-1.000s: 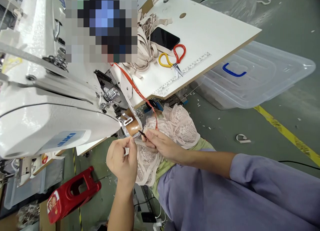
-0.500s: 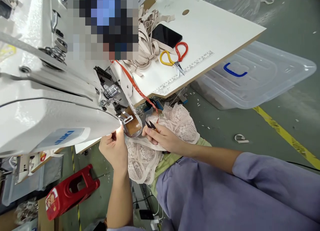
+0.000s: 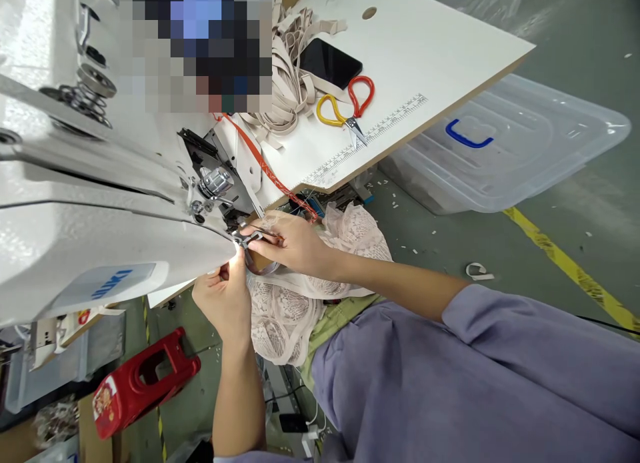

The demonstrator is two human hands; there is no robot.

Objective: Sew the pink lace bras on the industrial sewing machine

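Note:
My left hand is pinched at the needle end of the white sewing machine; what its fingertips hold is hidden. Right beside the presser foot, my right hand is closed around small thread snips, their blades pointing at the needle area and partly covered by fingers. Below the hands, pale pink lace bras lie across the lap over green cloth. A red-orange strip runs from the machine down to the lace.
On the white table are scissors with red and yellow handles, a black phone and a heap of beige elastic. A lidded clear bin stands beyond the table edge. A red stool is at lower left.
My right hand has moved left and up with the snips, from over the lace to the presser foot. My left hand stays pinched by the needle. The view has shifted slightly.

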